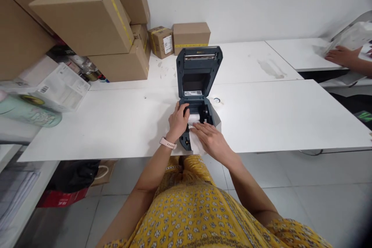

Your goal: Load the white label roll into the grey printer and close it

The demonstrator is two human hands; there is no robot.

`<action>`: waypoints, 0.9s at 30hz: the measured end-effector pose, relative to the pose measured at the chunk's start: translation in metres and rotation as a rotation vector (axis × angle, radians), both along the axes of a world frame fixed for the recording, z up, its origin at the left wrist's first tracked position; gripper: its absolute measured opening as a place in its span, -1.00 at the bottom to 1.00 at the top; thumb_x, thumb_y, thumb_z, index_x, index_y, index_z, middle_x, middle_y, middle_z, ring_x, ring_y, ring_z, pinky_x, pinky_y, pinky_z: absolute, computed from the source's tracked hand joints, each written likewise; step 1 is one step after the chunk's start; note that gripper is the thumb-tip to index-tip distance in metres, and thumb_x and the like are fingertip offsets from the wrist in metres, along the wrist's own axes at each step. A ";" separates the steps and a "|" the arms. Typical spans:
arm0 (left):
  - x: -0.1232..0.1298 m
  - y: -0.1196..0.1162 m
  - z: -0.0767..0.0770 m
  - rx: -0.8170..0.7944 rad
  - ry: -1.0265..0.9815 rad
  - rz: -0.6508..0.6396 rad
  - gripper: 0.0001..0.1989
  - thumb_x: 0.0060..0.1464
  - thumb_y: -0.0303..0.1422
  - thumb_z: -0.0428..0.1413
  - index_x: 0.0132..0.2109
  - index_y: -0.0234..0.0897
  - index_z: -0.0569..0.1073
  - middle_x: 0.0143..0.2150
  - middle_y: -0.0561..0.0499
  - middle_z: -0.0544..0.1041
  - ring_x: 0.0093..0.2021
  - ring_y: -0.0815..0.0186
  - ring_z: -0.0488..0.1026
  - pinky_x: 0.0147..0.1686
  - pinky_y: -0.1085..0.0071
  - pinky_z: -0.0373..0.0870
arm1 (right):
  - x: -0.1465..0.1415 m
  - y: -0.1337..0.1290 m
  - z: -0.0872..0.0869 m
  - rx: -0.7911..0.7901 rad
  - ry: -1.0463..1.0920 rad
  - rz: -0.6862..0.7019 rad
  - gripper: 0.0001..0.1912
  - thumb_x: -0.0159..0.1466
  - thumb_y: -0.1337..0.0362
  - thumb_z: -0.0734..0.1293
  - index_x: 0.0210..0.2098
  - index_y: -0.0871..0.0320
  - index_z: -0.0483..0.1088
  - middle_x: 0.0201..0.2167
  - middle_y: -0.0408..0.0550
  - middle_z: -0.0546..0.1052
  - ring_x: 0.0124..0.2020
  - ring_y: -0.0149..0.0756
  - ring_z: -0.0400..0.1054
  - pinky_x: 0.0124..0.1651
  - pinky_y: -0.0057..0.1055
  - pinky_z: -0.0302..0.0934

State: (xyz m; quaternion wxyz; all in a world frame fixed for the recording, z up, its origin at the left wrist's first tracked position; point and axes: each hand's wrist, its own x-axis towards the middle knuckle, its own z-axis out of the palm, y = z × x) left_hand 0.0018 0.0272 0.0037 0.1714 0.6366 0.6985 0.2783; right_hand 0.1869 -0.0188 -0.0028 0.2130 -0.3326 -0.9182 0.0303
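Yellow floral clothing [186,209] nearest in head view; ahead, left hand [178,122] curls over the printer [200,102]'s left wall, can't tell if it grips anything inside, and right hand [211,139] lies flat, fingers extended, on white paper [195,145] running below them. Roll [194,117] sits between both hands' fingertips; paper looks light, soft, easily creased, best taken by its edges; printer likely stiff, heavier, steadied at side walls.
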 end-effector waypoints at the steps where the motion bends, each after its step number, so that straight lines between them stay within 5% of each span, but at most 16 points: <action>1: 0.000 0.000 0.001 -0.007 0.009 0.000 -0.63 0.43 -0.33 -0.06 0.27 -0.13 0.44 0.43 -0.15 0.41 0.47 0.01 0.31 0.25 0.05 0.45 | 0.001 -0.003 0.000 -0.001 0.002 -0.012 -0.57 0.46 0.49 0.19 0.21 0.23 0.51 0.27 0.14 0.55 0.27 -0.05 0.49 0.36 0.01 0.38; 14: 0.005 -0.004 0.013 -0.085 0.080 0.015 -0.59 0.44 -0.25 -0.05 0.32 -0.06 0.43 0.50 -0.12 0.31 0.26 0.01 0.53 0.16 0.13 0.49 | 0.014 -0.031 0.009 -0.058 0.054 -0.035 -0.63 0.54 0.33 0.20 0.25 0.13 0.46 0.31 0.00 0.51 0.35 -0.13 0.42 0.40 0.06 0.31; 27: 0.002 -0.002 0.003 -0.016 0.016 -0.011 -0.61 0.43 -0.22 -0.05 0.29 -0.06 0.46 0.47 -0.13 0.34 0.29 -0.06 0.49 0.18 0.08 0.48 | 0.023 -0.042 0.014 -0.159 0.052 -0.031 -0.60 0.54 0.31 0.19 0.31 0.04 0.41 0.35 -0.03 0.47 0.40 -0.13 0.35 0.42 0.09 0.27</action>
